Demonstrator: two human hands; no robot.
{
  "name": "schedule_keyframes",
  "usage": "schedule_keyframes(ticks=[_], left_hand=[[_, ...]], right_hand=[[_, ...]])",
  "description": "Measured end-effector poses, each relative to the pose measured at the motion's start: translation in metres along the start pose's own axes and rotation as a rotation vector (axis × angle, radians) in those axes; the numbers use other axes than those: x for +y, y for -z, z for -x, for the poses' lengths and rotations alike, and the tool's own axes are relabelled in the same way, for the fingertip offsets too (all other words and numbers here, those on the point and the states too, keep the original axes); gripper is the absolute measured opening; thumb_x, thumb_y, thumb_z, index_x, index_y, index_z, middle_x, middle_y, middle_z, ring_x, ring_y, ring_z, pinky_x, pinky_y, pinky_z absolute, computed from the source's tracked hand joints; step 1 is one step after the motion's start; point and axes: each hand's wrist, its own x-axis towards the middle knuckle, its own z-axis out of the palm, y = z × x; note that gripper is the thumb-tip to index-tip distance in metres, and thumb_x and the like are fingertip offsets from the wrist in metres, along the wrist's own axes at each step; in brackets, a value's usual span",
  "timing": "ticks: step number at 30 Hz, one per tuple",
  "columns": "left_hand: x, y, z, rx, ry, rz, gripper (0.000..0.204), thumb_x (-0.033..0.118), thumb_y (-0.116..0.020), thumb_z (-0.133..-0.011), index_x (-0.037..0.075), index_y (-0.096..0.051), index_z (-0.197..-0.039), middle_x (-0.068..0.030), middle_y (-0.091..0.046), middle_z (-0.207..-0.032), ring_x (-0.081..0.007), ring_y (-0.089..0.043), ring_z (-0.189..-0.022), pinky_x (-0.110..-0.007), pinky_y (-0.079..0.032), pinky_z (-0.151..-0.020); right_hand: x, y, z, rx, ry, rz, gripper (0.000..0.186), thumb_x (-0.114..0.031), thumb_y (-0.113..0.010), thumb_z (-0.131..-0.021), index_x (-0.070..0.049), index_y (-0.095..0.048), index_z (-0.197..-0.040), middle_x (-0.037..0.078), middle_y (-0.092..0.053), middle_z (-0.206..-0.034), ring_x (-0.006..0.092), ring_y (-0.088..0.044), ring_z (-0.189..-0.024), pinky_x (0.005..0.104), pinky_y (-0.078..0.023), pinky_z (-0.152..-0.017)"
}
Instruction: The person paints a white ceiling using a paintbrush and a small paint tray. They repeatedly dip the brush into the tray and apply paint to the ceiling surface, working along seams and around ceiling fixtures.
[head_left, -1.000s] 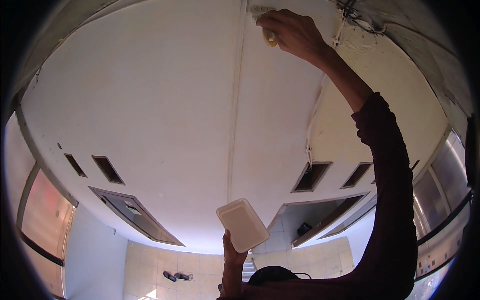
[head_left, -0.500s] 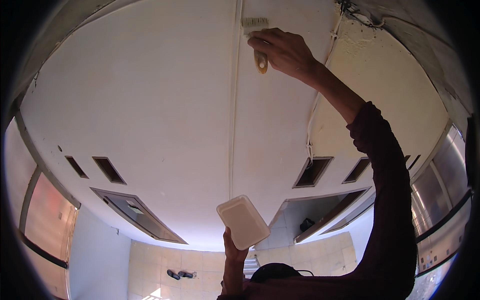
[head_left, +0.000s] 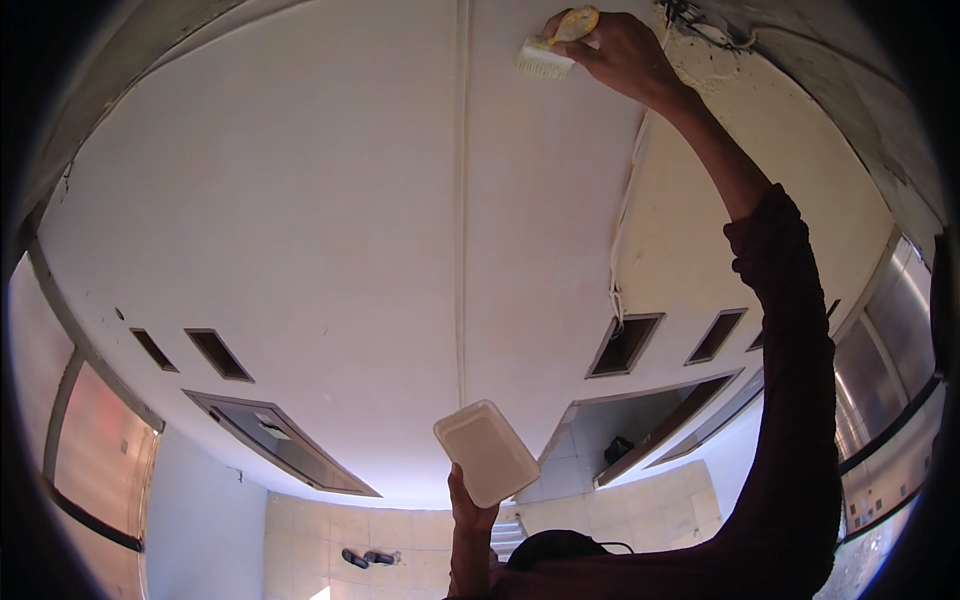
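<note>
My right hand (head_left: 620, 55) is raised high at the upper right, closed around the yellow-brown handle of a wide paintbrush (head_left: 545, 62). Its pale bristles point downward, against or close to the wall (head_left: 560, 200); whether they touch I cannot tell. Low in the middle, my left hand (head_left: 472, 505) grips a shallow, off-white rectangular tray (head_left: 513, 437) by its near edge, thumb over the rim. The tray is tilted in view with a smooth pale inside; I cannot make out whether that is paint or the bare bottom.
A thin conduit (head_left: 461, 200) runs vertically along the wall. Loose cables (head_left: 622, 220) hang to its right, from a tangle (head_left: 690, 15) at the top. Below are vent openings (head_left: 625, 345), a window frame (head_left: 280, 440) and a doorway (head_left: 640, 430). Dark sandals (head_left: 368, 558) lie on the tiled floor.
My right hand has moved up and to the right, turning the paintbrush from bristles up to bristles down. My left hand and the tray have stayed nearly in place.
</note>
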Motion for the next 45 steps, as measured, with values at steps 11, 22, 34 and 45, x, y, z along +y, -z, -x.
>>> schedule_keyframes(ticks=[11,22,34,45], left_hand=[[-0.004,-0.002,-0.005,-0.060,0.028,0.049,0.054,0.043,-0.052,-0.102,0.008,-0.044,-0.141,-0.0096,-0.059,-0.129,-0.0270,-0.060,-0.118,-0.047,-0.053,-0.098],[-0.006,-0.002,-0.005,0.039,0.015,-0.012,0.058,0.048,-0.054,-0.099,0.008,-0.046,-0.140,-0.0095,-0.061,-0.124,-0.0261,-0.062,-0.112,-0.045,-0.056,-0.090],[-0.007,-0.010,-0.002,-0.001,0.031,-0.012,0.058,0.047,-0.058,-0.097,0.009,-0.047,-0.139,-0.0095,-0.061,-0.125,-0.0259,-0.062,-0.114,-0.047,-0.055,-0.094],[-0.008,-0.003,-0.009,0.005,0.036,0.015,0.058,0.047,-0.058,-0.097,0.008,-0.047,-0.138,-0.0098,-0.061,-0.123,-0.0268,-0.062,-0.113,-0.047,-0.056,-0.091]], right_hand=[[0.010,-0.013,-0.002,0.431,0.399,0.098,0.027,-0.015,-0.071,-0.088,-0.021,-0.067,-0.114,-0.002,-0.070,-0.110,0.0173,-0.070,-0.095,0.0303,-0.058,-0.073],[-0.021,-0.043,0.069,0.125,-0.036,-0.360,0.026,-0.012,-0.075,-0.085,-0.017,-0.069,-0.111,-0.002,-0.070,-0.111,0.0161,-0.069,-0.093,0.0270,-0.058,-0.072],[0.090,-0.007,0.039,0.740,-0.228,-0.120,0.017,-0.016,-0.071,-0.090,0.000,-0.071,-0.094,0.008,-0.072,-0.082,0.0129,-0.068,-0.073,0.0299,-0.055,-0.062],[0.033,-0.018,0.094,0.249,0.228,0.102,0.025,-0.013,-0.073,-0.087,-0.017,-0.068,-0.111,0.000,-0.071,-0.109,0.0191,-0.070,-0.096,0.0307,-0.058,-0.077]])
